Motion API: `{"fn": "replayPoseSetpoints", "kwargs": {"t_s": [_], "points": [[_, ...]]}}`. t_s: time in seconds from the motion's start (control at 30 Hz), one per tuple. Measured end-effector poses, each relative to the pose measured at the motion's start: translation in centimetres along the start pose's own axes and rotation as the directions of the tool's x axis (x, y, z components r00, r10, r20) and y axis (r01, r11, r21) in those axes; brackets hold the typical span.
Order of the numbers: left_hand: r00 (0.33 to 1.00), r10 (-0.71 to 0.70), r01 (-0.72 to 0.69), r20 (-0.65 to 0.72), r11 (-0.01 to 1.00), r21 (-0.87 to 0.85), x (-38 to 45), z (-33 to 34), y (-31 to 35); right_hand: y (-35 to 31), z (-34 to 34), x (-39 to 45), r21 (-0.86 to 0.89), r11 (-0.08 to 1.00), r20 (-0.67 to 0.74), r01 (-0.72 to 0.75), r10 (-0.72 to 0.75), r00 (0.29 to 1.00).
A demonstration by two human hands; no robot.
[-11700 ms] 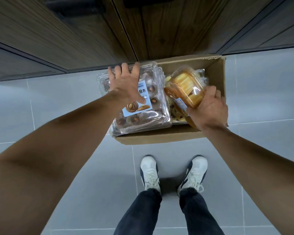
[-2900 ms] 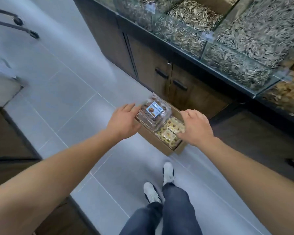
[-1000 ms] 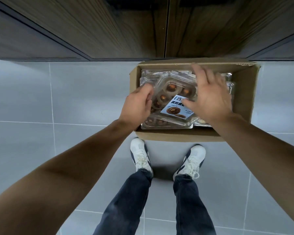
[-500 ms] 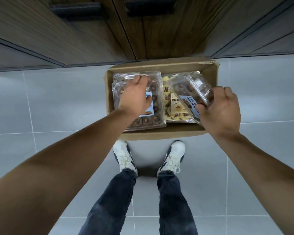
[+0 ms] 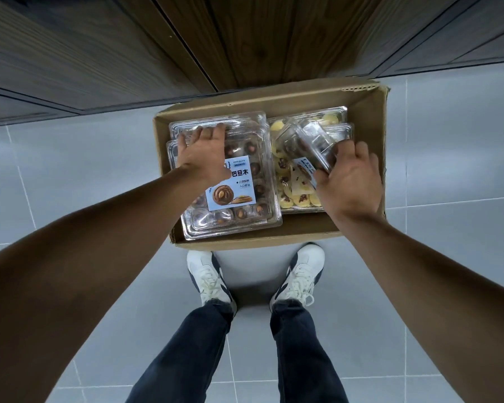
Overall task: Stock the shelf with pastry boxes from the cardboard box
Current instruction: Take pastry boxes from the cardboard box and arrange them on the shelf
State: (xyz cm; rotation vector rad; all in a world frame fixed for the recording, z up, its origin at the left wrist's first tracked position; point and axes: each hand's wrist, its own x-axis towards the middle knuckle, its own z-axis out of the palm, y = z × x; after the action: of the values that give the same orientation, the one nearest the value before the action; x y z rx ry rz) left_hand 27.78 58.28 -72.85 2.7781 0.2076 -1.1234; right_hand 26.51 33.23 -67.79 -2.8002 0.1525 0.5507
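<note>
An open cardboard box (image 5: 370,117) stands on the floor against a wooden cabinet. Inside on the left lies a clear pastry box of chocolate cookies (image 5: 239,205) with a blue label. My left hand (image 5: 204,154) rests flat on its far part, fingers spread. My right hand (image 5: 346,181) grips a smaller clear pastry box of dark cookies (image 5: 303,144), tilted on its edge above the right side. Under it lie clear boxes of yellow cookies (image 5: 291,196). No shelf is in view.
Dark wooden cabinet doors (image 5: 245,39) rise right behind the box. Grey floor tiles (image 5: 70,175) spread on both sides. My two white shoes (image 5: 210,277) stand just in front of the box's near wall.
My left hand has slid farther over the chocolate cookie box and spread its fingers. My right hand still holds the tilted small box, now lower over the yellow cookies.
</note>
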Motion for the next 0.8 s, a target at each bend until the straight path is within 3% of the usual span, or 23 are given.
{"fn": "replayPoseSetpoints", "kwargs": {"t_s": [0.27,0.6,0.8], "points": [[0.993,0.112,-0.101,-0.044,0.972,0.211,-0.5,-2.0,0.5,-0.4,0.5,-0.4,0.010,1.000,0.028,-0.020,0.020,0.999],[0.968,0.253,-0.253,0.000,0.968,0.002,-9.6,-5.6,1.0,-0.4,-5.4,-5.0,0.033,0.999,0.044,-0.014,0.012,0.999],[0.940,0.322,-0.313,-0.111,0.945,0.091,-18.0,-12.1,2.6,-1.0,-13.8,-8.7,0.006,0.999,0.025,0.039,-0.039,0.999]]}}
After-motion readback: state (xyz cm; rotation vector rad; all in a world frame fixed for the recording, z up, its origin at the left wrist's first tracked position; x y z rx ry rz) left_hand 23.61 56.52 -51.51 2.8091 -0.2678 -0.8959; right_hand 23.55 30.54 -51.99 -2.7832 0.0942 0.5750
